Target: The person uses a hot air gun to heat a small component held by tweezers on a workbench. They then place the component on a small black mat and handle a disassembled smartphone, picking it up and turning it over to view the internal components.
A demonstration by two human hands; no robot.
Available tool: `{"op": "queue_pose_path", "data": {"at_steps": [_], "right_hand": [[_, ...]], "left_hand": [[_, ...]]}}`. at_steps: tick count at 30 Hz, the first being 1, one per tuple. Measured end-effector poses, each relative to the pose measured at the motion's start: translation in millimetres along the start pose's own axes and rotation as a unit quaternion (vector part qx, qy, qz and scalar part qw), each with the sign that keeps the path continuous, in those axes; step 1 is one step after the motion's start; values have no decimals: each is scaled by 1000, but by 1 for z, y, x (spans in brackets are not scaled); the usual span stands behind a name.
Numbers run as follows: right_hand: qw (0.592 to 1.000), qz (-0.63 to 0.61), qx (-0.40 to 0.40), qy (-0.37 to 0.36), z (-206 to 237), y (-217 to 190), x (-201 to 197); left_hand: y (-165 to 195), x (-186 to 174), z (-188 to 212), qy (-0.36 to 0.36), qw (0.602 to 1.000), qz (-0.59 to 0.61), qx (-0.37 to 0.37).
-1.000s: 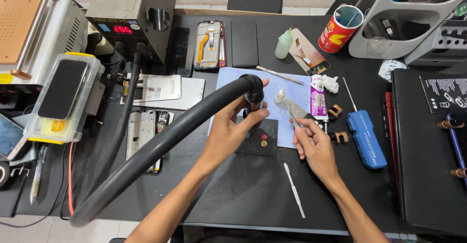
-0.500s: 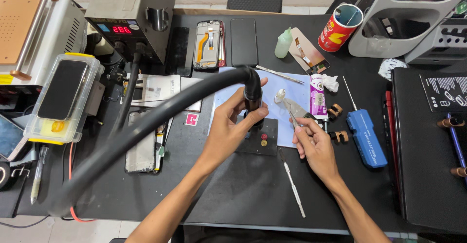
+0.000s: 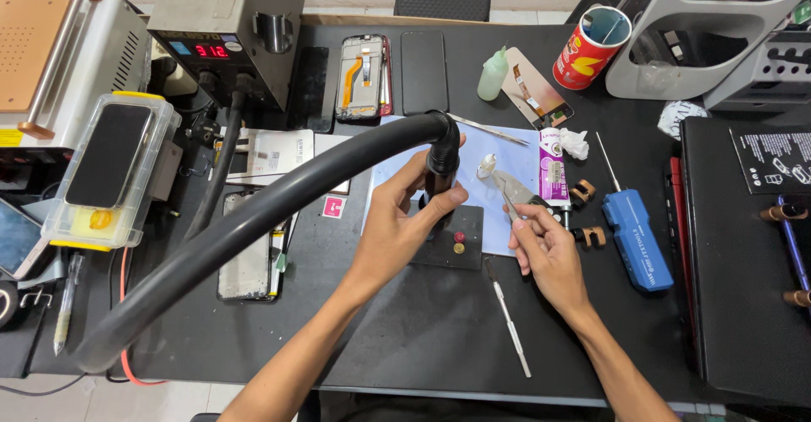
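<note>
Left hand point(image 3: 405, 223), fingers point(image 3: 452, 196) clamped on black nozzle point(image 3: 441, 164) of thick hose point(image 3: 253, 215), upright over small dark plate point(image 3: 452, 240) on counter point(image 3: 405, 329). Right hand point(image 3: 547, 249), fingers together on tweezers point(image 3: 509, 192) over pale blue mat point(image 3: 498, 156), near blue tool point(image 3: 636, 238).

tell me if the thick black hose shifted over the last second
Yes. The thick black hose has swung: its low bend moved left across the table's near edge, uncovering the opened phone. The left hand holds its nozzle end in place.
</note>
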State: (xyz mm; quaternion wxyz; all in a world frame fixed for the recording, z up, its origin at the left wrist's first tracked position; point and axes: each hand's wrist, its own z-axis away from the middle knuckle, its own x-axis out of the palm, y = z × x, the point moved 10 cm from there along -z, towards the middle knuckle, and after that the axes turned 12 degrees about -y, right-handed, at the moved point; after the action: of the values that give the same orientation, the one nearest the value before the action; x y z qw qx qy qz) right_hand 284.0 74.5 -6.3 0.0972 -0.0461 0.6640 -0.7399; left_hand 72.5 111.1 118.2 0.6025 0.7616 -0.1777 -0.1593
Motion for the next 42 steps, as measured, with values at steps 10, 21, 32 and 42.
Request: {"op": "queue_pose_path", "data": {"at_steps": [10,21,32,42], "right_hand": [[1000,-7,-8,-4,0,0,0],[1000,-2,-8,-1,0,1,-1],[1000,-4,-7,-3,-1,3,-1],[1000,-8,-7,-2,-1,4,-2]], "left_hand": [[-4,5,4,0,999,35,-13],[-2,5,1,-7,1000,12,20],[-5,9,2,-14,1000,22,-10],[-2,2,0,1,1000,-1,8]]}}
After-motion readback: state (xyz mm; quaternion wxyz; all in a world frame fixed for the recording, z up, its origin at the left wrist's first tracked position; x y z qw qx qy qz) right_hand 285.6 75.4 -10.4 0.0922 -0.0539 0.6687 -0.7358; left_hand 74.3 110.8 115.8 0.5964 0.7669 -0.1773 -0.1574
